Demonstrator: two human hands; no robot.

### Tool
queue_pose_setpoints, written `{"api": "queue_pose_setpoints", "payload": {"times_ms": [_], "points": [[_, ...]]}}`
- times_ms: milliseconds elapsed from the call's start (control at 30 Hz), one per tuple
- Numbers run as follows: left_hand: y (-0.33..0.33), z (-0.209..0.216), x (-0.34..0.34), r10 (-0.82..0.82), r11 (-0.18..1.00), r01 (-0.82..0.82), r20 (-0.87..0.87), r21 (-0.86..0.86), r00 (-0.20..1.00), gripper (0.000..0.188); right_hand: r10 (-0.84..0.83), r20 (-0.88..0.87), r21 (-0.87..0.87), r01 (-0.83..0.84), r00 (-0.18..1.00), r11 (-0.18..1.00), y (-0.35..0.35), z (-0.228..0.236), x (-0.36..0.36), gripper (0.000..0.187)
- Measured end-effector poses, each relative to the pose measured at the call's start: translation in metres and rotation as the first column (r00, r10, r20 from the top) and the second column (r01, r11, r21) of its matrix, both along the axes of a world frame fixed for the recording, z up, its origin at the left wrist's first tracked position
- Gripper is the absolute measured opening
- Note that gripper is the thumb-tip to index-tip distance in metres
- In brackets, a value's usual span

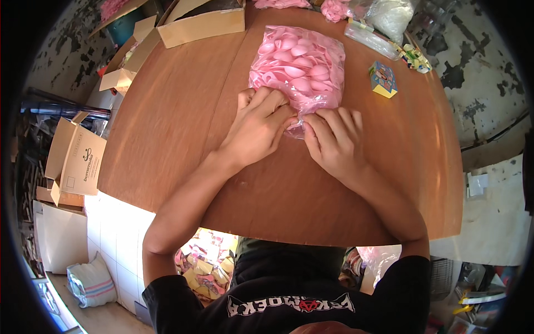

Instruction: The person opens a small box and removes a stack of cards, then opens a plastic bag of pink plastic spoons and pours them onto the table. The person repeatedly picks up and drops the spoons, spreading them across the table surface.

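A clear plastic bag (300,61) packed with pink plastic scoops or spoons lies on the brown wooden table (167,128), its mouth end toward me. My left hand (257,123) is closed on the left side of the gathered bag mouth, thumb and fingers pinched together. On the right side, my right hand (337,139) pinches the same crumpled plastic, its fingertips close to the left ones. A bit of loose film shows between and below the fingers. What exactly lies under the fingertips is hidden.
A small blue and yellow box (383,79) stands right of the bag. Behind it lie a clear plastic packet (371,40) and a white plastic bag (392,19). Open cardboard boxes (203,25) sit at the far left. A carton (78,158) stands beyond the left edge.
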State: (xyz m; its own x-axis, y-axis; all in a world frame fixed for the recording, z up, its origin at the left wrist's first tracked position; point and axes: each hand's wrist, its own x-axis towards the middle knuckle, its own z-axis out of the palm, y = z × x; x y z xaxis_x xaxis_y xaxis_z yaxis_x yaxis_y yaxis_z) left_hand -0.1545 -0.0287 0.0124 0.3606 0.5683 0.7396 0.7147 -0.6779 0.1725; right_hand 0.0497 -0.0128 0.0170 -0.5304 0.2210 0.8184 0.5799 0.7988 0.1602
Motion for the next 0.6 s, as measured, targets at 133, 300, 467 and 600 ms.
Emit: {"api": "queue_pose_setpoints", "payload": {"times_ms": [133,300,467,600], "points": [[0.005,0.0,-0.005,-0.021,0.999,0.031,-0.211,0.042,0.977,0.012,-0.084,0.075,-0.056,0.088,0.994,0.994,-0.003,-0.002,-0.006,0.014],[0.001,0.0,-0.007,0.107,0.981,-0.029,-0.408,0.192,0.907,0.012,-0.057,0.051,-0.129,0.063,0.997,0.99,-0.004,-0.004,-0.01,0.016],[0.006,-0.004,-0.008,0.032,0.989,0.021,-0.342,0.148,0.939,0.012,-0.034,0.019,-0.025,0.035,0.999,0.999,-0.006,-0.01,-0.005,0.014],[0.007,-0.008,-0.008,-0.003,0.991,0.042,-0.296,0.127,0.955,0.013,-0.099,0.122,0.025,0.097,0.988,0.995,-0.008,-0.006,-0.005,0.013]]}}
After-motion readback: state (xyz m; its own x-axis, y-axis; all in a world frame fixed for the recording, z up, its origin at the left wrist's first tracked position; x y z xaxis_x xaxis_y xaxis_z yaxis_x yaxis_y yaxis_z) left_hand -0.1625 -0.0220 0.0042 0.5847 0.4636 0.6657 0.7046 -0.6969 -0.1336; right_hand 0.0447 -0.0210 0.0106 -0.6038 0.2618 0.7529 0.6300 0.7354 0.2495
